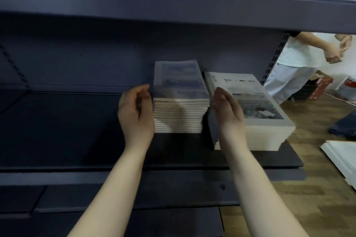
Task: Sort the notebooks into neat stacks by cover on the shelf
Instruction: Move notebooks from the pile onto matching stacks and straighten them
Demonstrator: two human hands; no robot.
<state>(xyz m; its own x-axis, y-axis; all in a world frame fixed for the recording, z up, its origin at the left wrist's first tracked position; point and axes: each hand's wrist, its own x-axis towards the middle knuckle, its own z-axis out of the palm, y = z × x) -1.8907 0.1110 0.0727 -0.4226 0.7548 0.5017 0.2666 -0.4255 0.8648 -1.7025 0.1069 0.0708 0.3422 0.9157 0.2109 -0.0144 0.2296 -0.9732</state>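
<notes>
Our left grip (134, 107) loosely curled, empty, beside purple-covered notebook stack (179, 84), right grip (226, 110) straight-fingered between it and white-covered stack (264, 119), shelf (67, 131) right end.

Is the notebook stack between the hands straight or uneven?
Uneven: the stack steps on its right edge, upper notebooks jutting past lower ones.

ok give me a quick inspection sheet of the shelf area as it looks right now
surface: dark blue shelf holding both stacks
job's things: blue-cover stack, edges uneven; Time Memory stack to its right, apart
clutter: red box, dark cloth, white panels on the floor
hands: left hand loosely curled at the blue-cover stack's left side; right hand flat in the gap between stacks
cables: white cord on the floor, far right
surroundings: another person right of the shelf; wood floor
</notes>
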